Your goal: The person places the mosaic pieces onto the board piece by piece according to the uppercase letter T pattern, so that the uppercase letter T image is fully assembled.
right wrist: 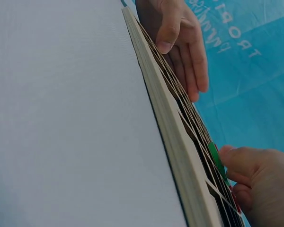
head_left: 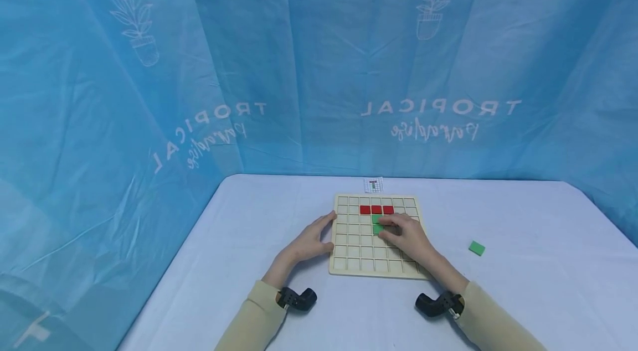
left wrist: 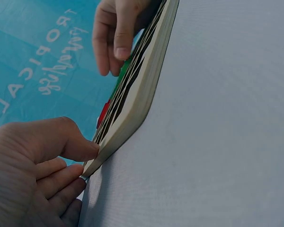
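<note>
A pale square grid board (head_left: 353,251) lies on the white table. Three red tiles (head_left: 376,210) sit in a row near its far side. Below the middle one, two green tiles (head_left: 376,219) form a column. My right hand (head_left: 410,236) pinches the lower green tile (head_left: 377,229) between thumb and fingers; the thumb meets a green tile (right wrist: 217,161) in the right wrist view. At the board's left edge rests my left hand (head_left: 310,239), thumb and fingers spread apart. In the left wrist view its thumb (left wrist: 87,150) touches the board's rim.
One loose green tile (head_left: 477,248) lies on the table to the right of the board. A small printed card (head_left: 373,185) with a red and green grid pattern lies beyond the board. A blue curtain (head_left: 319,63) hangs behind the white tabletop (head_left: 523,295).
</note>
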{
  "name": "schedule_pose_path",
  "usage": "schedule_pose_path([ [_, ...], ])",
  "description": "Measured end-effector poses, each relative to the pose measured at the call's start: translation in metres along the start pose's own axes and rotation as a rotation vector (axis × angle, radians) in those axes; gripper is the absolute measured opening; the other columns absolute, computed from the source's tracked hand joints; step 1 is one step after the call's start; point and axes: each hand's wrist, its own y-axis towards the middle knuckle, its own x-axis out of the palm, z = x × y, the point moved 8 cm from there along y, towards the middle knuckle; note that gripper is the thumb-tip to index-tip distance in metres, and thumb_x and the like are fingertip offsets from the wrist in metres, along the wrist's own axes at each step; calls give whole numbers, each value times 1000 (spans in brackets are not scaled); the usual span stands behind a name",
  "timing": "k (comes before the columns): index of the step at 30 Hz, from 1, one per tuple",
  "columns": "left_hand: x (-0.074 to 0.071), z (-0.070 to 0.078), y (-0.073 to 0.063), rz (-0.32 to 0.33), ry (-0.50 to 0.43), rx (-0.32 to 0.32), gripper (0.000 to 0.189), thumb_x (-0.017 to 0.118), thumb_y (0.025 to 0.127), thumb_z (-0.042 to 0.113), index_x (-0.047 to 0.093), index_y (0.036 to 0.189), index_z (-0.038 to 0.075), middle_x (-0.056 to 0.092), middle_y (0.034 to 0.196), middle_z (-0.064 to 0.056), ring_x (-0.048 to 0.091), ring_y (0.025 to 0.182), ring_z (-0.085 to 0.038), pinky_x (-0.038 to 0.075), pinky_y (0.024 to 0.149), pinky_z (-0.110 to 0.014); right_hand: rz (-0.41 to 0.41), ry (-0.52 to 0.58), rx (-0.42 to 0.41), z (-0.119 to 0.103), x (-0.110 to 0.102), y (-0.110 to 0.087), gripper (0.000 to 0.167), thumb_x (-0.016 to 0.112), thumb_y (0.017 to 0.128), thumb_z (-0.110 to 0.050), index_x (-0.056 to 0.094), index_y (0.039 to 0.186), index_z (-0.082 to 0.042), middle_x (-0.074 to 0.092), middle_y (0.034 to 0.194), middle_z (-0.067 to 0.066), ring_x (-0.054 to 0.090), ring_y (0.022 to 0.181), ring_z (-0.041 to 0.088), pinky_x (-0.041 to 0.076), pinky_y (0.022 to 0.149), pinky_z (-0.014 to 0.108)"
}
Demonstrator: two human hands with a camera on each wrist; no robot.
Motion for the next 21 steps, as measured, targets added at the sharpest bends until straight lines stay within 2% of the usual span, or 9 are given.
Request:
schedule_pose_path([
  [4,1,-1,1,0,-1,-8,82,64,76,9,26,149,5,27,152,-10,22,140,-26,21,113,-44,8,15,-9,-1,-1,1,27,76,80,-17,71,106,-10,68,99,-2,59,93,16,52,79,36],
  [11,-1,-3,2,2,8,-3,82,63,76,10,26,149,6,27,152,-8,22,140,-24,21,113,-42,-14,2,4,0,3,4,27,75,81,-16,71,107,-10,68,100,-3,60,93,15,52,79,32],
  [13,-1,-4,1,0,10,-4,82,64,76,10,26,149,6,27,152,-8,22,140,-24,21,113,-42,-19,33,11,-2,2,4,26,73,82,-17,70,107,-9,68,101,-2,61,94,17,53,80,33],
  [18,0,-3,1,-11,4,-7,82,64,77,9,26,149,5,27,152,-8,21,140,-24,20,113,-42,16,206,74,-2,-22,8,31,68,87,-25,68,115,-10,67,110,3,61,102,23,52,86,42],
  [21,0,-4,1,-9,5,-8,81,64,77,9,26,149,6,27,153,-8,21,140,-23,20,113,-41,62,241,75,12,-45,10,35,66,89,-29,64,122,-16,64,116,0,58,108,17,50,90,33],
])
